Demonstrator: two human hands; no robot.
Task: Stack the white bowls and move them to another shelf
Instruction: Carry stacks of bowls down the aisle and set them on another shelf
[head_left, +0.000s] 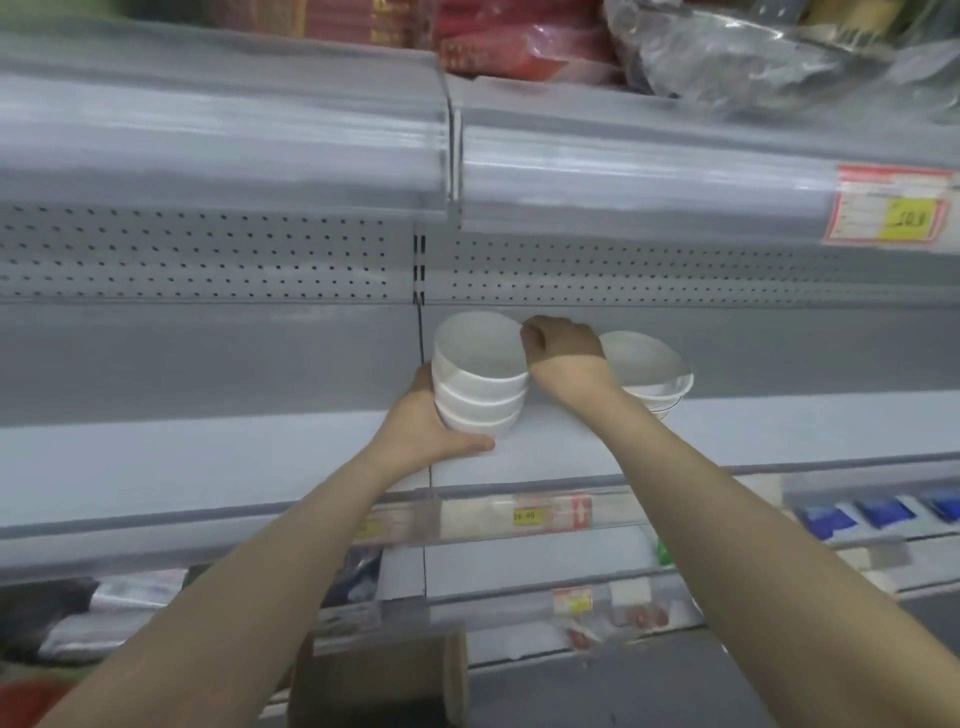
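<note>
The left hand (426, 431) cups a stack (480, 384) of three white bowls from its left side, with the thumb laid along the foot of the lowest bowl and the fingers hidden behind. The right hand (563, 345) comes over from the other side, its fingers curled down on the right rim of the top bowl, gripping it. Both forearms are bare and reach up and forward.

The stack sits low over the grey shelf (208, 457), just right of the seam between two bays. I cannot tell whether it rests on the shelf or is lifted clear of it. Just beside it, partly behind the right wrist, stands a second pile of white bowls (649, 366) on the same shelf.

Behind them runs a perforated back panel (208, 254). The shelf above carries a red and yellow price tag (891, 208) on its front edge, red packets (498, 36) and plastic-wrapped goods (753, 47). Below the bowls, the shelf edge bears a yellow label (530, 515), with blue packs (878, 512) to the right.
</note>
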